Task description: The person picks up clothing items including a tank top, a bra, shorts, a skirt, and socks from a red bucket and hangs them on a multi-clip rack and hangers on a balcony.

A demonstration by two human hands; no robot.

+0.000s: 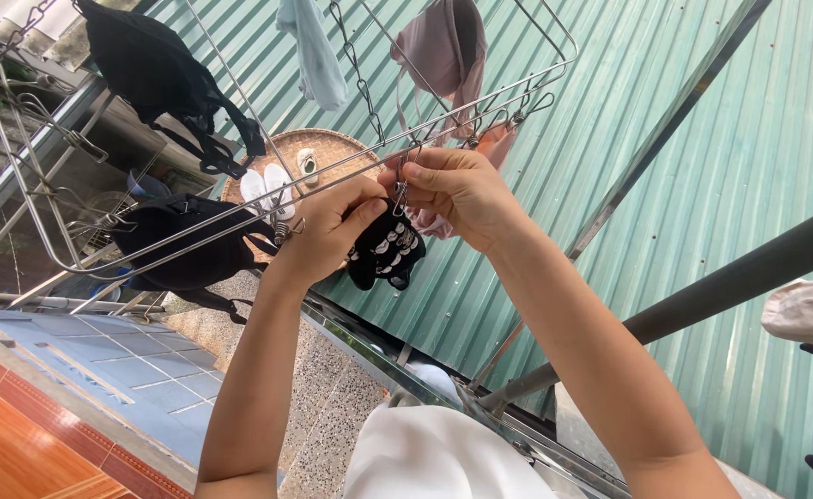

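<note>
Bright even daylight, soft faint shadows, sharp focus, wide-angle bending at edges

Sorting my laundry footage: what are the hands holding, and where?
Both hands, left hand and right hand, grip the black sock by its top edge, at a metal clip.

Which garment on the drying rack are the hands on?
The small black sock with white grip dots, held by left hand and right hand; other garments hang untouched.

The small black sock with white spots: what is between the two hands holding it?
In the head view, a metal clip on the wire drying rack.
</note>
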